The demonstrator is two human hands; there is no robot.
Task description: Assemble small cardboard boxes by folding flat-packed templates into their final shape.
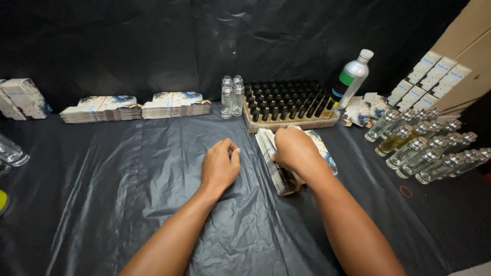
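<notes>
A right hand (294,148) grips a stack of flat printed cartons (279,163) on the black-covered surface (128,194), left hand (220,166) curled empty alongside; lifting one carton cleanly needs a thumb-edge peel.

A wrinkled, glossy black plastic sheet (128,204) covered the whole work surface and caught soft highlights along its creases from light overhead. Behind it, a second sheet of the same crinkled black plastic (153,41) hung as a backdrop and hid the wall. At the upper right, a plain tan cardboard panel (468,38) leaned in at an angle. At the bottom right corner, a sliver of pale floor (473,271) showed.
</notes>
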